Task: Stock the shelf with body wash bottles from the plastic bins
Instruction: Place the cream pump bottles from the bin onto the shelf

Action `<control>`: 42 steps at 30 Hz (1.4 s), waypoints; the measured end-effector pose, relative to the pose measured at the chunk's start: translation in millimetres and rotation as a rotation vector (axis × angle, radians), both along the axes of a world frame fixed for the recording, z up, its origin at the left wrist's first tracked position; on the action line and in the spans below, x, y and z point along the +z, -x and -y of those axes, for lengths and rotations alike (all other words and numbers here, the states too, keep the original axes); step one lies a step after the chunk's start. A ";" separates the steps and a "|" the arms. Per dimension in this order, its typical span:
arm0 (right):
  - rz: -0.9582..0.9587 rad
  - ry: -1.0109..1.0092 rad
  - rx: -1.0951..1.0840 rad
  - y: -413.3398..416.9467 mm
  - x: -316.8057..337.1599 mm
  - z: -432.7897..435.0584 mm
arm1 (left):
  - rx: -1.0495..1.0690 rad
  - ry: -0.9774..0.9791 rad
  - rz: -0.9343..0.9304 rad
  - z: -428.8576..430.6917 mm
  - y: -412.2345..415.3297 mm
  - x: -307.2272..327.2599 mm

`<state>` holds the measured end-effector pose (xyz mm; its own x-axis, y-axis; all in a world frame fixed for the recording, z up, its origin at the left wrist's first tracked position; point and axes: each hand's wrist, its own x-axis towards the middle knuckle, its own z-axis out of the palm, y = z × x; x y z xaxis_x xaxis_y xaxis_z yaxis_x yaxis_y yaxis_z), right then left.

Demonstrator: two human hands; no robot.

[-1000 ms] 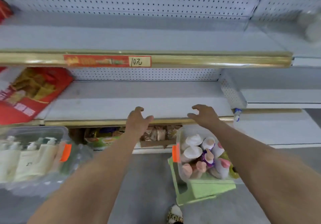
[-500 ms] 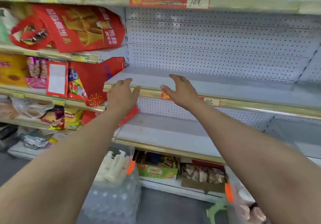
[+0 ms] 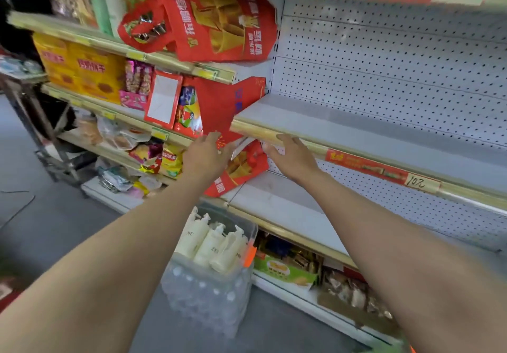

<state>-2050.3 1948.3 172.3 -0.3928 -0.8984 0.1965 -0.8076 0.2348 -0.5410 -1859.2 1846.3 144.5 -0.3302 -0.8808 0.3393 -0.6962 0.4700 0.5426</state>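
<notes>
Motion blur smears the top and left of the view, so the packets at 10 o'clock are hard to read, and both forearms run out of frame at the bottom corners. A sliver of green and orange at 5 o'clock is cut off by the lower edge and cannot be identified. The left hand (image 3: 204, 158) is open, with straight fingers holding nothing. It covers part of a red bag (image 3: 242, 169) that hangs below the shelf edge, and I cannot tell whether it touches the bag. The right hand (image 3: 295, 158) is also open and holds nothing. Its fingertips reach the gold front lip of the bare grey shelf (image 3: 356, 133), and contact there is not clear. A red price strip (image 3: 384, 170) runs along that lip toward 3 o'clock, under a white pegboard back (image 3: 384, 73). The body wash bottles (image 3: 211, 245) lie at 6 o'clock from the hands, between the two forearms, inside a clear plastic bin (image 3: 251, 229). They are cream-white pump bottles, leaning with their pump heads toward 12 o'clock. Their dark label letters are too small to read in full, and the left forearm hides the bin's near left side. The bin rests on a shrink-wrapped pack of clear bottles (image 3: 208, 303) standing on the grey floor (image 3: 55, 229). A larger red bag (image 3: 219, 21) sits at 11 o'clock, with yellow boxes (image 3: 82, 70) at 9 o'clock.
</notes>
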 end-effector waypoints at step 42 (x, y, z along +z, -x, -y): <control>1.252 -0.511 -0.633 -40.9 -381.7 115.6 | -0.073 -1.155 0.203 144.6 -70.9 -354.8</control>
